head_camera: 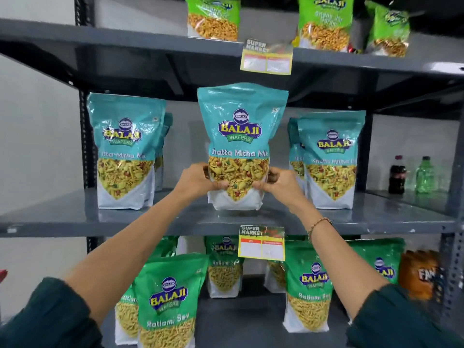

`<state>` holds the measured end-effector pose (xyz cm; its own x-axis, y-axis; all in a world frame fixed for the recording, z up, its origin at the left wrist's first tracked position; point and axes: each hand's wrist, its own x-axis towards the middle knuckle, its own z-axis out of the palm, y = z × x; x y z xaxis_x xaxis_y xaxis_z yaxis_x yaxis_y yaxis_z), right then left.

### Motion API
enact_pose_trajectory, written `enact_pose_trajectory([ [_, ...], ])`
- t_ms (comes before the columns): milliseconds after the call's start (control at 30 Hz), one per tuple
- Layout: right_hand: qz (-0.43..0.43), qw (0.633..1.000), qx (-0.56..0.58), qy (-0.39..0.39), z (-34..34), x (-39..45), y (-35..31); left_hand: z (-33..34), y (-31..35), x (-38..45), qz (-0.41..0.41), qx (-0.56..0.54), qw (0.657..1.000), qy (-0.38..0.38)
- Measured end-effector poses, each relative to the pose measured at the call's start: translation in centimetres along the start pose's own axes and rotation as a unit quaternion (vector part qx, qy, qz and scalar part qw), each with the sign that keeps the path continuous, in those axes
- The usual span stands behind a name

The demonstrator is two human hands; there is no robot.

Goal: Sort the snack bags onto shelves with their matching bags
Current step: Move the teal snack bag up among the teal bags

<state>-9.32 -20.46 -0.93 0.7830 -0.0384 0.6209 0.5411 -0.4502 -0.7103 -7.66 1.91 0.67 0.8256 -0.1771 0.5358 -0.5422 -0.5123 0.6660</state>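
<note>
— What have you got in your hands, seen from the head camera?

— A teal Khatta Mitha Mix bag [239, 146]. My left hand [198, 180] clasps its lower left edge and my right hand [275, 183] clasps its lower right edge, thumbs across the clear window in front, fingers curled round the sides. Both hands are closed on it.

— And where is the bag?

— Upright on the middle shelf [175, 217], its white base touching the shelf surface or just above it; I cannot tell which. Everything else I will place from this bag.

— Go on.

— To its left on the same shelf stands a matching teal bag [125, 149], with another tucked behind that one. To its right stands a further teal pair [331, 156], one in front of the other. Far right of it, beyond the shelf upright, are a dark bottle [397, 174] and a green bottle [426, 175].

— Above it?

— The top shelf carries light green bags [324, 23], and a yellow price tag [266, 57] hangs from that shelf's edge, just above my bag.

— Below?

— A second yellow tag [261, 243] hangs from the middle shelf's front edge, directly under the bag. Beneath it the lower shelf holds green Ratlami Sev bags [168, 297], with an orange bottle [421, 275] at the far right.
</note>
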Motion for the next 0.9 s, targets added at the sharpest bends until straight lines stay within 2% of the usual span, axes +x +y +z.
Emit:
enact_pose_trajectory([
  [200,0.038,0.999,0.026,-0.016,0.3,3.7,3.5,2.4,-2.0,4.3,-0.040,-0.037,0.998,-0.016],
  [367,0.052,0.996,0.050,-0.059,0.5,4.9,6.2,3.9,-3.8,5.7,-0.055,-0.045,0.996,-0.047],
  [500,0.051,0.995,0.053,-0.070,0.5,5.5,6.6,4.1,-4.2,6.2,-0.042,-0.067,0.995,-0.065],
  [900,0.059,0.994,0.034,-0.087,0.5,5.5,7.0,5.4,-4.6,6.6,-0.025,-0.102,0.993,-0.054],
])
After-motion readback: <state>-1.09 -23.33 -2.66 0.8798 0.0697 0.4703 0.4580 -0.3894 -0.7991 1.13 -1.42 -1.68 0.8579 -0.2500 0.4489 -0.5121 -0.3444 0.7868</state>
